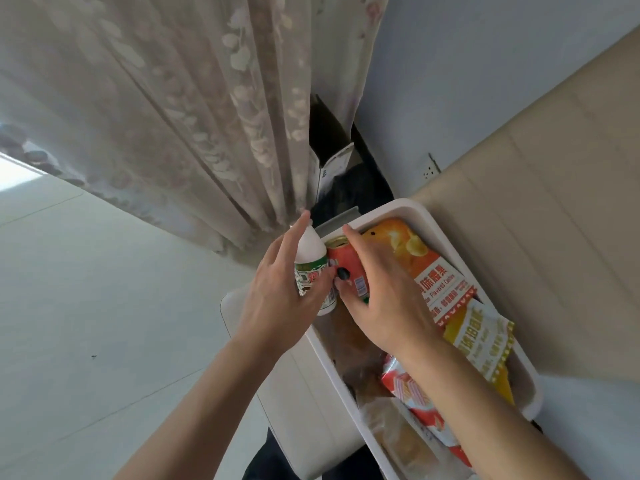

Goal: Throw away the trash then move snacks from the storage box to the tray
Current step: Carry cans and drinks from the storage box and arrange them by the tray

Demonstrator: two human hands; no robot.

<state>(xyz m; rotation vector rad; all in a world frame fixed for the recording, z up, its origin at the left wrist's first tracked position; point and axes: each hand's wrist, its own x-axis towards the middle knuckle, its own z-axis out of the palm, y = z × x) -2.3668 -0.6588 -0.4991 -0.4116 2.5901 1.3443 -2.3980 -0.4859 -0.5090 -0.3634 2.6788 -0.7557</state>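
Left hand (277, 299): grasps a white, green-labelled bottle (310, 261) at the box's edge.
Right hand (388, 296): wrapped around a red can (346, 268), just beside the bottle.
Storage box (408, 207): white, snack bags (426, 261) lying inside, below the can.

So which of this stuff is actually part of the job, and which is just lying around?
Job: white bottle in left hand; red can in right hand; storage box; orange snack bag; yellow packet.
Lying about: curtain; wall socket.
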